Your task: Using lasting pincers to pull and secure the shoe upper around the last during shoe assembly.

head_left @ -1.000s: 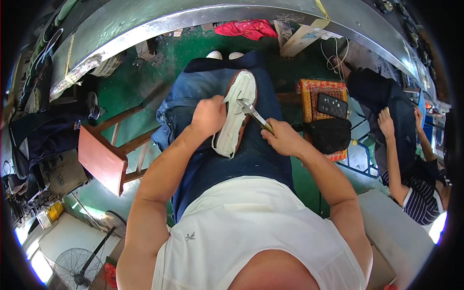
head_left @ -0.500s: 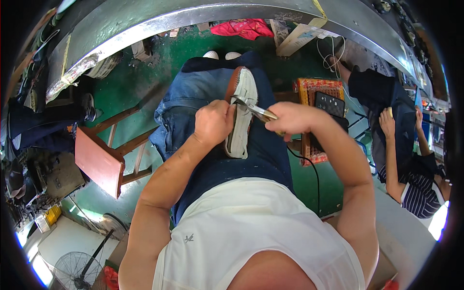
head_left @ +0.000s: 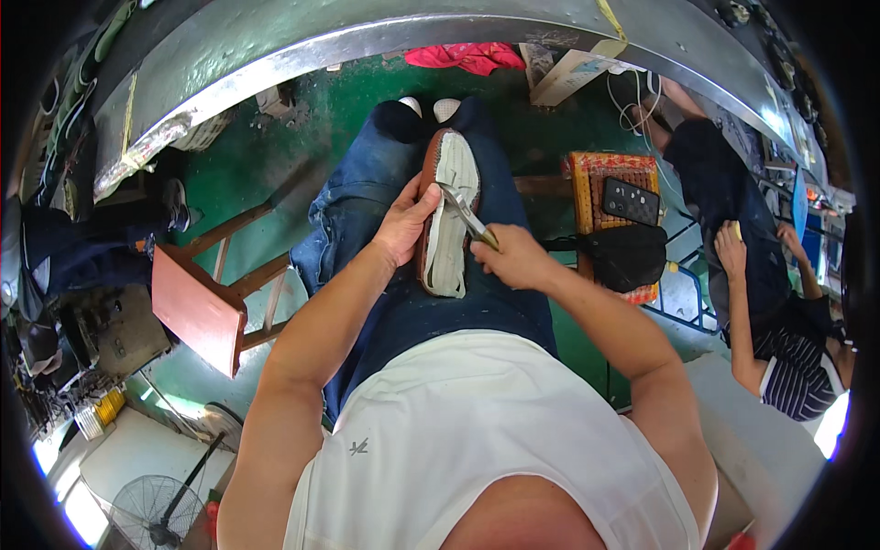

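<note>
On my thighs lies a shoe [head_left: 449, 252] with its pale bottom facing up and a reddish-brown upper along its left side and toe. My left hand [head_left: 404, 225] is closed on the shoe's left edge, thumb on top, with the other fingers partly hidden beneath. A pair of metal pincers [head_left: 468, 216] is gripped by its handles in my right hand [head_left: 515, 258]. The head of the pincers touches or nearly touches the bottom near my left thumb; whether the jaws hold the edge cannot be made out.
A metal-edged bench [head_left: 385, 32] spans the far side. On the right, a stool with a woven top [head_left: 596, 188] carries a phone [head_left: 631, 201] and a black pouch [head_left: 628, 255]. A wooden stool [head_left: 200, 307] stands left. Co-workers sit on both sides; a fan [head_left: 158, 513] is lower left.
My right hand has come lower and closer to the shoe with the pincers. The left hand has rolled open a little, showing its thumb. The pouch on the stool has come into sight.
</note>
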